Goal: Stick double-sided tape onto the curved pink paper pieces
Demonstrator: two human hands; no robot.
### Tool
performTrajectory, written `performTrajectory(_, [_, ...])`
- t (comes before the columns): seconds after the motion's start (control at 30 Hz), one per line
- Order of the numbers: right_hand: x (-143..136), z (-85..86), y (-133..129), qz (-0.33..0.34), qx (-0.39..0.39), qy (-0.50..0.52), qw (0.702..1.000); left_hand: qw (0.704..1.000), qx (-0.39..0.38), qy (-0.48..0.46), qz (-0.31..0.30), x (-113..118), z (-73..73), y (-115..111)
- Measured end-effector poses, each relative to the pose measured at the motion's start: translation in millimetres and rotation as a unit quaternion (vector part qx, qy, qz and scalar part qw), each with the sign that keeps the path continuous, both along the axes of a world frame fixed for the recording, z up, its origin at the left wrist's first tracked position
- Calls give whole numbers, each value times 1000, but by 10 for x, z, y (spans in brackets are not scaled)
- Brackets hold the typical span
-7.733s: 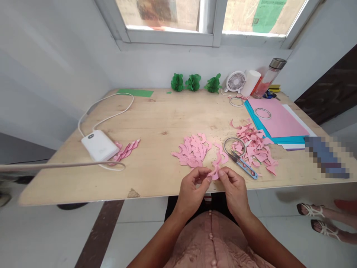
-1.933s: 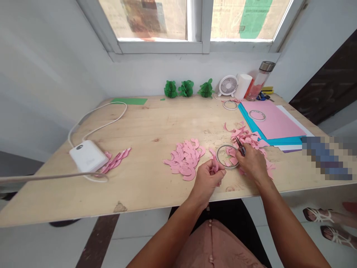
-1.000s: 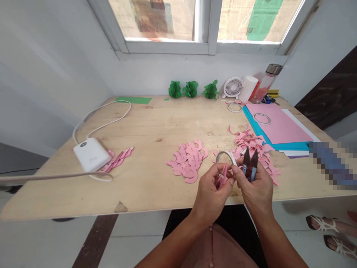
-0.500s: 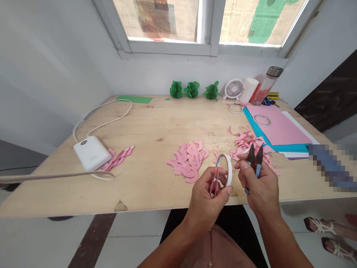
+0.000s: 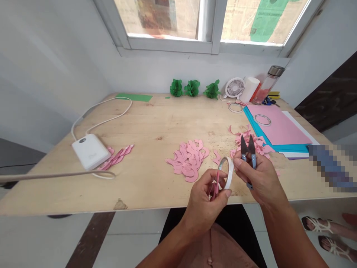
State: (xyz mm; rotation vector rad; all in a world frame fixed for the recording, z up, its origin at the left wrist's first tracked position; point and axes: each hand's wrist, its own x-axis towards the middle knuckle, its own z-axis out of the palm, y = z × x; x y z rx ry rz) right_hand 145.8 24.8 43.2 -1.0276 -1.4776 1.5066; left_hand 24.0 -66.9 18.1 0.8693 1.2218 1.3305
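Note:
Near the table's front edge, my left hand [image 5: 208, 191] is closed around a roll of white tape [image 5: 230, 175] standing on edge. A pink paper cutout [image 5: 216, 184] is tucked in the same fingers. My right hand [image 5: 259, 173] grips a pair of thread snips [image 5: 252, 158], blades up and apart. Its thumb and forefinger pinch at the upper edge of the tape roll; whether a tape end is between them I cannot make out. Left of the hands lies a heap of curved pink paper cutouts [image 5: 187, 160]. Behind the snips are pink paper scraps [image 5: 262, 143].
On the left, a white power bank [image 5: 91, 152] with a cable touches more pink pieces [image 5: 119, 158]. Green paper ornaments [image 5: 192, 88], a small fan [image 5: 234, 88] and a glass bottle [image 5: 268, 85] line the wall. Coloured sheets [image 5: 279, 128] carry another tape roll [image 5: 262, 120]. A person's sandalled feet [image 5: 318, 225] show lower right.
My right hand has moved left and slightly up with the snips, its fingertips now at the tape roll. My left hand has lowered the roll a little.

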Motion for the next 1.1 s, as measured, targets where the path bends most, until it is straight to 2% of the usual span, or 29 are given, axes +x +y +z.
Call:
performTrajectory(0.13, [12,165,-16,14,56,-65,996,1000,3,-15,-5,-40,52,-7])
performTrajectory(0.27, [7,248,-42,9,70,-80,994,999,-7,-28,-16,-86,123,-13])
performTrajectory(0.43, [-9,155,-44,6,63,-65,996,999,-14,-27,-36,-148,166,-32])
performTrajectory(0.67, [56,-32,-28,-83,118,-136,980,999,-29,-26,-36,-229,166,-52])
performTrajectory(0.73, [103,-79,-30,-83,108,-126,983,998,-36,-31,-33,-239,181,-55])
performTrajectory(0.87, [187,-163,-83,20,32,-52,998,998,-47,-35,-24,-258,203,-59])
performTrajectory(0.97, [211,-191,-147,101,-25,-49,993,998,-49,-26,-26,-280,188,-65])
performTrajectory(1.1, [218,-214,-185,138,-38,-61,988,997,-53,-16,-45,-307,153,-70])
